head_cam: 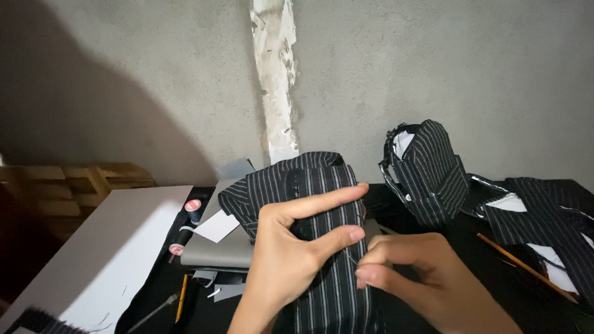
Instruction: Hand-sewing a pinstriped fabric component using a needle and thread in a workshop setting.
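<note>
My left hand (291, 247) holds a black garment with thin white stripes (309, 185), thumb and forefinger pinching the cloth around a dark button. My right hand (408, 272) is closed just to the right of it, fingertips pinched together as if on a needle or thread; a thin line shows between the two hands, too fine to make out.
Another striped garment piece (427, 170) stands folded to the right, with more striped cloth (550, 219) spread beyond it. A pencil (526, 267) lies on the dark table. Thread spools (193, 207), a grey board (213, 247), a white card (216, 226) and a white panel (105, 253) lie left.
</note>
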